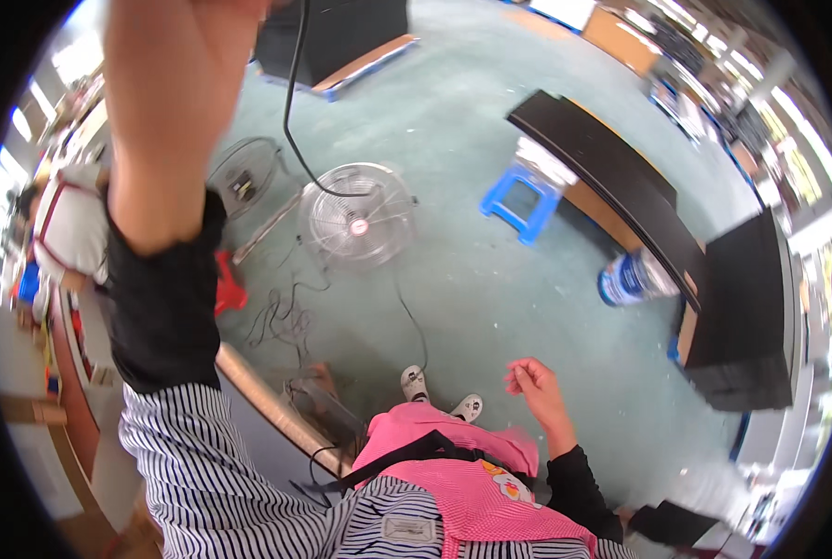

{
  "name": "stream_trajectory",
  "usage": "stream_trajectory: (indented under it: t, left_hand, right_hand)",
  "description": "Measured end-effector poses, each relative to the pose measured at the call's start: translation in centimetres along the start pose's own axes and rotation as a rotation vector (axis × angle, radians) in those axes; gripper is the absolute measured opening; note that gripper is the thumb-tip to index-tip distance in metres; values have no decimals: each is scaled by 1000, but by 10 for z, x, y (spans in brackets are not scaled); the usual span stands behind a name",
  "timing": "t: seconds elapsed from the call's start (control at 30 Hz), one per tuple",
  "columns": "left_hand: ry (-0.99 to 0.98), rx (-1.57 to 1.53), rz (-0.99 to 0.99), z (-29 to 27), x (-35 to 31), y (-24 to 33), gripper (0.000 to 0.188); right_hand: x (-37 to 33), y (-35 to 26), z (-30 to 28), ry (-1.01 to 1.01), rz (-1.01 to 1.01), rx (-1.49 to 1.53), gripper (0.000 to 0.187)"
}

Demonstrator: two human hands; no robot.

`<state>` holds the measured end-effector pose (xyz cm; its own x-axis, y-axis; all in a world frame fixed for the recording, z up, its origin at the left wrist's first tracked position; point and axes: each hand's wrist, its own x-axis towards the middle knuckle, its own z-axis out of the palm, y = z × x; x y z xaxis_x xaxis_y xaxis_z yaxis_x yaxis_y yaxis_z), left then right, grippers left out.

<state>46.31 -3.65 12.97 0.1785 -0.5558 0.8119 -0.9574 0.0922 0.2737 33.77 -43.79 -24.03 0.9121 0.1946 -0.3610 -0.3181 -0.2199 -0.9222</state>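
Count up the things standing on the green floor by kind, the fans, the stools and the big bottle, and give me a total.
Round metal fans: 2, one pale and one darker to its left.
Blue plastic stool: 1.
Large blue and white bottle lying by the dark bench: 1.
Total: 4.

Black cable [290,112] dangling over floor

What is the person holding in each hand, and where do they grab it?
The right hand holds nothing; its fingers are loosely curled. The left hand is raised out of the top edge, beside a black cable, so its hold cannot be told.
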Motion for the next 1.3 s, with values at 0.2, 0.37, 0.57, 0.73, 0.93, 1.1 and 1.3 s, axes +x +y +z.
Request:
stream_trajectory:
  t: [0.2, 0.37, 0.57, 0.73, 0.93, 1.1, 1.3]
  left_hand:
    - [596, -414, -828, 186, -52, -23, 49]
    - [450, -611, -875, 291, -73, -12, 57]
    - [261, -550, -903, 346, -72, 10, 55]
    - [209, -173, -980, 368, -82, 13, 56]
    - [265, -492, -1081, 356, -92, 18, 46]
    - [179, -313, -935, 330, -94, 18, 42]
    - [257, -56, -1007, 307, -100, 5, 19]
  right_hand:
    - [-47, -35, -28, 267, -174, 92, 15]
    - [-67, -79, -29, 510, -648, -49, 22]
    - [-74, -120, -25, 227, -555, 336, 40]
    - [-63, -95, -10, 183, -573, 447, 38]
    - [-49, -89, 10, 120, -667, 733, 36]
    - [-47, -88, -7, 332, -637, 104, 34]
    - [-34, -92, -5, -59, -428, 617, 34]
